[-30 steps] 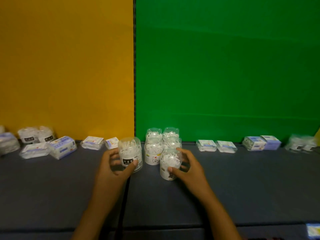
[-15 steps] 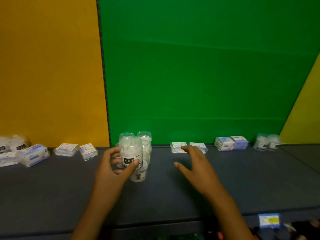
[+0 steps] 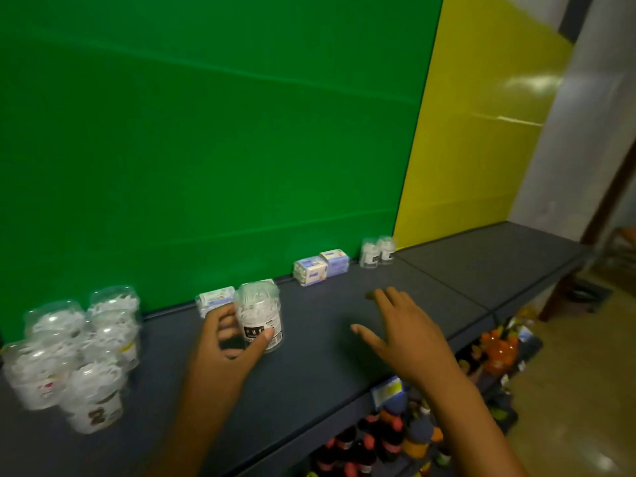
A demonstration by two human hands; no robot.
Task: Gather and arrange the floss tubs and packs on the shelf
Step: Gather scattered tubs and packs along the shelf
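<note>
Green and yellow panels back a dark grey shelf (image 3: 344,366). On it, the left hand (image 3: 223,342) has its grip curled round a clear floss tub (image 3: 258,315), upright, packed with white picks, black label facing the camera. The right hand (image 3: 402,332) hovers released, fingers spread. A blurred cluster of tubs (image 3: 75,352) stands at left; flat packs (image 3: 215,299), two boxes (image 3: 320,266) and two far tubs (image 3: 377,251) line the back.

Only one view on my end: head cam, wide-angle, looking forward and down along the dark shelf (image 3: 344,356) toward its right end, close in, green backdrop (image 3: 206,149) behind.
</note>
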